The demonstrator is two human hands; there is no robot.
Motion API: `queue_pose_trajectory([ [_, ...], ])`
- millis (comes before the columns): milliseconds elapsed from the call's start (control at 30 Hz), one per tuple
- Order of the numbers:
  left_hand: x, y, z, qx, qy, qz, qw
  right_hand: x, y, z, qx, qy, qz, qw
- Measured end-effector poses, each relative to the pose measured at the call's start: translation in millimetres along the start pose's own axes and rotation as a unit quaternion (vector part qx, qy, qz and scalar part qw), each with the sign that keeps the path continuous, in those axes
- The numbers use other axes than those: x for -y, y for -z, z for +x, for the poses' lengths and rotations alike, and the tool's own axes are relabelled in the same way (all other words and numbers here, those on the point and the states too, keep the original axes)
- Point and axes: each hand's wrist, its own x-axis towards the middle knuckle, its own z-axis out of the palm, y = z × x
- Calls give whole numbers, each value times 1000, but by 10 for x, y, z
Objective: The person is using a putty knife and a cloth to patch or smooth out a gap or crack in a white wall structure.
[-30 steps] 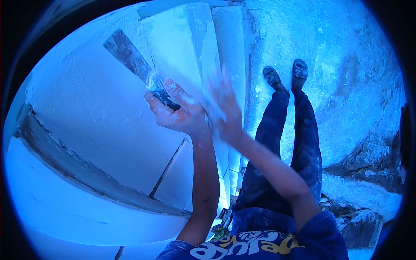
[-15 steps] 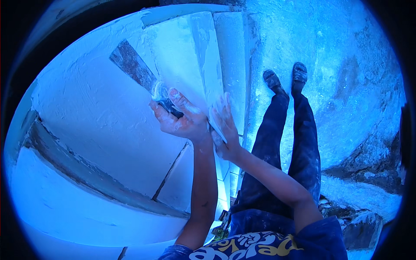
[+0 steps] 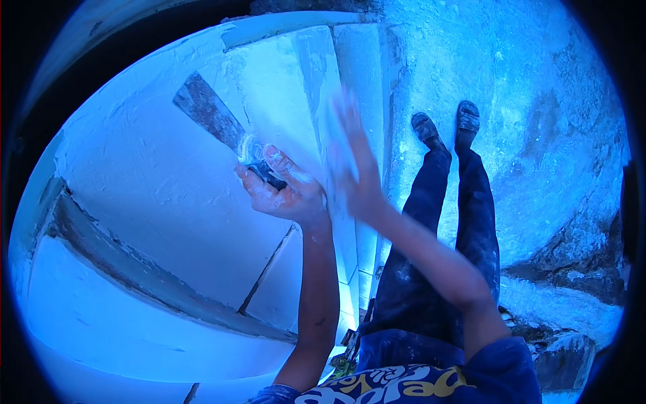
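Observation:
My left hand (image 3: 286, 185) is closed around the dark handle of a putty knife (image 3: 210, 111). Its long, straight-sided metal blade is streaked with pale residue and points up and to the left, over a white-coated surface (image 3: 161, 182). White smears cover my left thumb and fingers. Just to the right, my right hand (image 3: 356, 161) is raised with its fingers stretched out, blurred by motion. A pale blur lies beside its palm, and I cannot make out what it is.
A stepped ledge (image 3: 360, 87) runs along the right of the coated surface. My sandalled feet (image 3: 444, 124) stand on rough, stained ground (image 3: 531, 135). A dark groove (image 3: 155, 276) crosses the lower left, and broken stone (image 3: 565, 357) lies at the lower right.
My right hand has lifted away from the left wrist, its fingers now pointing farther up. The left hand and putty knife have barely shifted.

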Motion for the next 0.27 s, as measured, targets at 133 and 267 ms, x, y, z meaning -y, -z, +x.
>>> queue_pose_trajectory([
  [133,-118,-90,8,-7,2,-43,999,-135,60,859,-43,-17,137,989],
  [267,33,12,16,15,-12,7,1000,-106,-114,106,-44,40,8,998],
])
